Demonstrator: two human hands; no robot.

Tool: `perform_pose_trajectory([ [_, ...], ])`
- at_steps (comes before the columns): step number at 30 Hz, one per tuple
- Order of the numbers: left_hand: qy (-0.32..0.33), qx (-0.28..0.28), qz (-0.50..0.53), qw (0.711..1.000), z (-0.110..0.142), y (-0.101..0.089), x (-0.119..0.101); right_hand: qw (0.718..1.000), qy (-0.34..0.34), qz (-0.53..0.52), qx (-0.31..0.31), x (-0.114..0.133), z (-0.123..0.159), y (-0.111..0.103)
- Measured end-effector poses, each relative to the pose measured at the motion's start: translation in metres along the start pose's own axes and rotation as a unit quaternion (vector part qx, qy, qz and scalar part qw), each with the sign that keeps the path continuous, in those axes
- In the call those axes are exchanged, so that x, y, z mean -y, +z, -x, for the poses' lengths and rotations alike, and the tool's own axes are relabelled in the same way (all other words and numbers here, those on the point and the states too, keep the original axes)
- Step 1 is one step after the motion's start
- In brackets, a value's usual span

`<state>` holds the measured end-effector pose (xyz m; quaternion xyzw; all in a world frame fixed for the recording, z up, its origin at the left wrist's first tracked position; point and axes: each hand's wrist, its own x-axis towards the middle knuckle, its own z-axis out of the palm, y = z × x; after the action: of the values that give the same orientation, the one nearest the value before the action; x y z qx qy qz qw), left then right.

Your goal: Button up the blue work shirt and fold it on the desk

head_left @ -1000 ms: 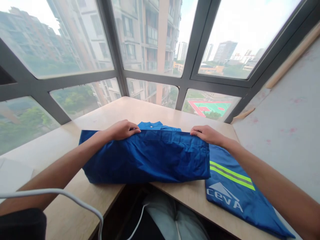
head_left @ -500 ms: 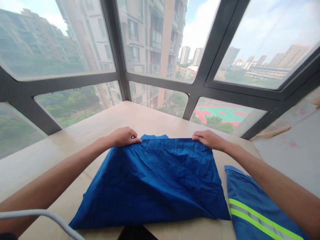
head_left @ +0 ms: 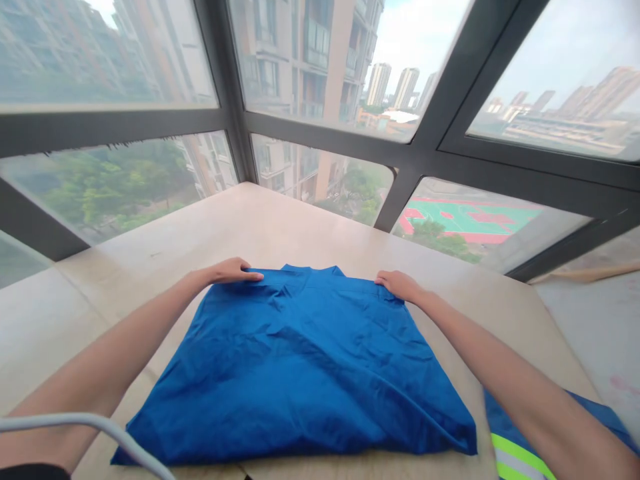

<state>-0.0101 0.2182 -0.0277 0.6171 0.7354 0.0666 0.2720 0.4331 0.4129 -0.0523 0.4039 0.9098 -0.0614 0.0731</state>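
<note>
A blue work jacket [head_left: 310, 373] lies folded on the pale countertop, its stitched hem along the far side. A small peaked piece of the same cloth pokes out behind that hem. My left hand [head_left: 233, 271] pinches the hem at the far left corner, thumb stretched along the edge. At the far right corner, the fingers of my right hand [head_left: 396, 285] are closed on the hem too. The cloth between the hands is wrinkled but spread out, and its near edge runs across the bottom of the view.
A second blue garment with yellow-green and grey reflective stripes [head_left: 520, 460] lies at the lower right, partly behind my right forearm. A white cable [head_left: 95, 421] crosses the lower left. Dark window frames [head_left: 320, 133] border the pale countertop [head_left: 280, 220].
Both hands have lowered the hem, and the jacket lies flatter and wider than before. The view has shifted, so the striped garment sits further to the lower right.
</note>
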Motion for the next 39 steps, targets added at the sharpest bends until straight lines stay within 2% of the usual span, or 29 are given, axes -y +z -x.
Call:
perform_pose_trajectory([
  [3,-0.005,-0.005,0.017,1.000,0.018,-0.018,0.014,0.999,-0.014,-0.023,-0.020,-0.009,0.004,0.001],
  [6,-0.006,-0.025,0.041,0.999,0.032,-0.045,0.016,0.991,-0.033,-0.086,-0.095,-0.024,0.007,-0.014],
  [9,-0.020,-0.072,0.072,0.995,0.034,-0.060,0.013,0.974,0.011,-0.135,-0.184,-0.035,0.004,-0.031],
  [11,-0.038,-0.114,0.078,0.990,0.026,-0.057,0.014,0.969,0.045,-0.131,-0.203,-0.034,-0.003,-0.036],
  [15,-0.081,-0.185,0.041,0.979,0.000,-0.025,0.023,0.977,0.121,-0.050,-0.168,-0.016,-0.020,-0.027],
  [18,-0.081,-0.216,-0.001,0.973,-0.013,-0.001,0.029,0.976,0.168,-0.003,-0.141,-0.005,-0.025,-0.012],
  [20,-0.079,-0.242,-0.026,0.967,-0.015,0.008,0.026,0.972,0.183,-0.002,-0.144,-0.003,-0.024,-0.004],
  [24,-0.082,-0.356,-0.132,0.921,-0.009,0.010,-0.003,0.949,0.227,-0.066,-0.208,-0.008,-0.022,0.000],
  [25,-0.067,-0.370,-0.154,0.914,-0.007,0.012,-0.014,0.941,0.236,-0.085,-0.226,-0.007,-0.023,-0.001],
  [27,-0.022,-0.355,-0.177,0.918,-0.004,0.020,-0.038,0.928,0.234,-0.107,-0.268,0.000,-0.026,-0.004],
  [29,0.033,-0.312,-0.192,0.930,-0.001,0.039,-0.062,0.923,0.199,-0.106,-0.313,0.020,-0.026,-0.005],
  [31,0.091,-0.265,-0.202,0.939,0.001,0.065,-0.081,0.927,0.135,-0.099,-0.335,0.051,-0.021,-0.002],
  [33,0.127,-0.230,-0.203,0.943,0.002,0.094,-0.095,0.947,0.022,-0.089,-0.307,0.087,-0.010,0.008],
  [35,0.124,-0.214,-0.193,0.950,0.001,0.116,-0.101,0.958,-0.088,-0.063,-0.266,0.117,0.005,0.023],
  [37,0.106,-0.215,-0.178,0.954,0.000,0.130,-0.102,0.963,-0.125,-0.040,-0.235,0.133,0.018,0.040],
  [39,0.096,-0.223,-0.164,0.956,-0.001,0.134,-0.099,0.970,-0.124,-0.033,-0.206,0.131,0.025,0.055],
])
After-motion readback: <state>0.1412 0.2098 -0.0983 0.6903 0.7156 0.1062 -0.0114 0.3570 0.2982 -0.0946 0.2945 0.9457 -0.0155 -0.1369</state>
